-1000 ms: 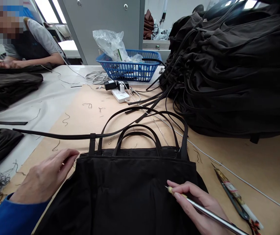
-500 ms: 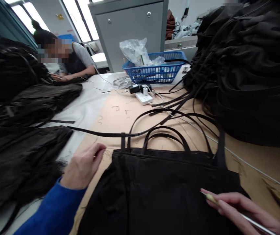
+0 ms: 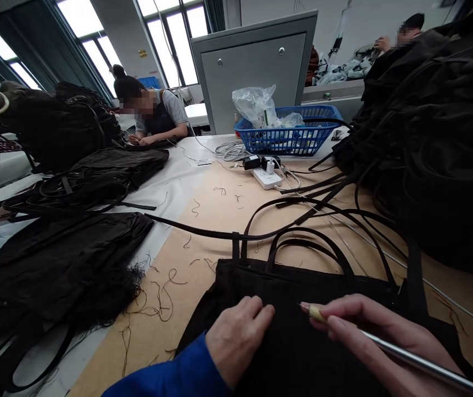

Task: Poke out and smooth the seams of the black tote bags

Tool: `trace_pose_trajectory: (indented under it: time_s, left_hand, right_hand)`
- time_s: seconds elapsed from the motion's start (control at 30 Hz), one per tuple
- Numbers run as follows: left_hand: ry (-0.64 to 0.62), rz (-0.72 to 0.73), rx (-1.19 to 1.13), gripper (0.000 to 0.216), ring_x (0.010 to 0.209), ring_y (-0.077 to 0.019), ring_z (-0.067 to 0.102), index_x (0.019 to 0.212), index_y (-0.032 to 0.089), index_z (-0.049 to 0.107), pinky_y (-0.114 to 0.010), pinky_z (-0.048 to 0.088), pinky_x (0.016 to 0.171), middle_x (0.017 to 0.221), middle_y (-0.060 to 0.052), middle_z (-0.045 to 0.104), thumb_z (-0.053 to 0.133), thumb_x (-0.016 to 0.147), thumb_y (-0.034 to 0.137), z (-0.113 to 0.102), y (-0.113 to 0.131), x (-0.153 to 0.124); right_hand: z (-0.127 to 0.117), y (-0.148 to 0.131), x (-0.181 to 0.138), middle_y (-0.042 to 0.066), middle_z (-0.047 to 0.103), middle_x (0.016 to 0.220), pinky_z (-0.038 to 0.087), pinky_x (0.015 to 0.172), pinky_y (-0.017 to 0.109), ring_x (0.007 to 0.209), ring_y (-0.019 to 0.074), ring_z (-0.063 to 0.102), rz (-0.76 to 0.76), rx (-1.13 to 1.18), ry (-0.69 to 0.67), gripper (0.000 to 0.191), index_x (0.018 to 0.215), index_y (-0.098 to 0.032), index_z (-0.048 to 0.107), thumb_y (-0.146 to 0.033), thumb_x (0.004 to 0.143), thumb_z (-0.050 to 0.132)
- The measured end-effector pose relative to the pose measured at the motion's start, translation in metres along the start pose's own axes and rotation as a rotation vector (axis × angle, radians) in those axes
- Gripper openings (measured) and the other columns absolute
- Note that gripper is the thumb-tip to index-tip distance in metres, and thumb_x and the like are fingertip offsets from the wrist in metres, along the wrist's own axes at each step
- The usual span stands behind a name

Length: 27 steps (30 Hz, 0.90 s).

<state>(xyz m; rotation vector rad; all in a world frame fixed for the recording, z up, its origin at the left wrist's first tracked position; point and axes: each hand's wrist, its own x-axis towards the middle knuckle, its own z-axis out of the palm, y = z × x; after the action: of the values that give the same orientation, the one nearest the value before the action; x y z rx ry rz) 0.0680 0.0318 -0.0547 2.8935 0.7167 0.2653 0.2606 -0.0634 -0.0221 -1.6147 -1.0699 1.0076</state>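
Observation:
A black fabric bag [image 3: 294, 336] with thin strap handles lies flat in front of me. My left hand [image 3: 240, 331], in a blue sleeve, rests on its left part with the fingers curled in. What those fingers hold, if anything, is hidden. In my right hand [image 3: 368, 331] is a slim pen-like tool [image 3: 405, 355] with a silver shaft, a yellowish section near the front and a thin pointed tip. The tip is over the bag, just right of my left hand; whether it touches the cloth I cannot tell.
Black bags [image 3: 66, 259] are piled at the left, a taller heap [image 3: 439, 138] at the right. A blue basket [image 3: 286, 140] holds plastic bags, behind a white power strip [image 3: 266, 177]. Loose threads [image 3: 161, 298] litter the brown sheet [image 3: 215, 220]. A co-worker [image 3: 157, 116] sits across.
My left hand has moved right, from beside the bag's top left corner onto its cloth. The tool in my right hand has come left towards it. My view has shifted left and up.

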Motion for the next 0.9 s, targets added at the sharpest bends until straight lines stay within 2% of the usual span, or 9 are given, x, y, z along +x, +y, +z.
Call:
trace_pose_trajectory:
  time_s: [0.07, 0.2, 0.3, 0.43, 0.5, 0.63, 0.7, 0.9]
  left_hand:
    - [-0.003, 0.107, 0.111, 0.026, 0.067, -0.0179, 0.055, 0.104, 0.010, 0.054, -0.027, 0.051, 0.052, 0.079, -0.004, 0.057, 0.044, 0.081, 0.001, 0.010, 0.002, -0.001]
    - [0.106, 0.209, 0.167, 0.016, 0.062, -0.0177, 0.051, 0.082, 0.011, 0.056, -0.028, 0.047, 0.047, 0.071, -0.004, 0.052, 0.042, 0.082, 0.004, 0.023, 0.000, -0.001]
    - [0.192, 0.193, 0.087, 0.022, 0.059, -0.0154, 0.050, 0.071, 0.015, 0.052, -0.025, 0.041, 0.043, 0.071, -0.003, 0.051, 0.037, 0.083, 0.003, 0.032, -0.005, -0.001]
    - [0.263, 0.129, -0.159, 0.015, 0.067, -0.0128, 0.055, 0.076, 0.017, 0.049, -0.021, 0.043, 0.048, 0.088, -0.003, 0.059, 0.040, 0.081, 0.006, 0.039, -0.010, -0.001]
    - [0.246, 0.145, -0.286, 0.012, 0.070, -0.0125, 0.056, 0.080, 0.019, 0.049, -0.021, 0.046, 0.054, 0.086, -0.001, 0.061, 0.044, 0.079, 0.007, 0.038, -0.013, -0.002]
    - [0.088, 0.120, -0.407, 0.016, 0.069, -0.0113, 0.056, 0.086, 0.020, 0.049, -0.019, 0.046, 0.061, 0.077, 0.002, 0.059, 0.046, 0.077, 0.007, 0.023, -0.018, -0.006]
    - [0.069, 0.074, -0.365, 0.017, 0.070, -0.0126, 0.056, 0.086, 0.019, 0.050, -0.020, 0.046, 0.060, 0.079, 0.000, 0.058, 0.044, 0.077, 0.006, 0.015, -0.017, -0.009]
    - [0.232, -0.002, 0.055, 0.026, 0.064, -0.0177, 0.051, 0.085, 0.011, 0.057, -0.029, 0.048, 0.056, 0.073, -0.006, 0.054, 0.032, 0.088, 0.003, 0.014, -0.009, -0.016]
  right_hand:
    - [0.001, -0.001, 0.007, 0.004, 0.071, 0.088, 0.056, 0.064, 0.015, 0.079, 0.0201, 0.069, -0.032, -0.004, -0.060, 0.027, 0.085, -0.024, 0.069, -0.049, 0.081, 0.061]
    - [0.003, 0.005, 0.014, 0.007, 0.070, 0.093, 0.057, 0.071, 0.019, 0.087, 0.0226, 0.068, 0.012, 0.045, -0.060, 0.032, 0.087, -0.021, 0.068, -0.052, 0.081, 0.061]
    - [0.005, 0.009, 0.015, 0.008, 0.070, 0.096, 0.057, 0.075, 0.021, 0.089, 0.0232, 0.068, 0.053, 0.097, -0.014, 0.037, 0.087, -0.019, 0.067, -0.055, 0.079, 0.062]
    - [0.005, 0.008, 0.016, 0.008, 0.069, 0.099, 0.056, 0.078, 0.023, 0.091, 0.0236, 0.067, 0.093, 0.127, -0.023, 0.037, 0.089, -0.019, 0.066, -0.055, 0.080, 0.062]
    - [0.007, 0.005, 0.017, 0.008, 0.069, 0.097, 0.056, 0.077, 0.024, 0.091, 0.0235, 0.067, 0.085, 0.141, -0.039, 0.035, 0.089, -0.019, 0.066, -0.053, 0.080, 0.063]
    - [0.021, 0.004, 0.020, 0.007, 0.069, 0.093, 0.056, 0.076, 0.025, 0.088, 0.0226, 0.067, 0.094, 0.195, -0.103, 0.035, 0.087, -0.018, 0.066, -0.052, 0.080, 0.063]
    - [0.031, 0.009, 0.021, 0.007, 0.069, 0.092, 0.055, 0.077, 0.026, 0.087, 0.0222, 0.067, 0.114, 0.191, -0.134, 0.035, 0.086, -0.018, 0.065, -0.052, 0.080, 0.063]
    - [0.053, 0.032, 0.019, 0.006, 0.067, 0.095, 0.049, 0.088, 0.030, 0.100, 0.0241, 0.062, 0.144, 0.088, -0.220, 0.033, 0.086, -0.018, 0.063, -0.050, 0.086, 0.056]
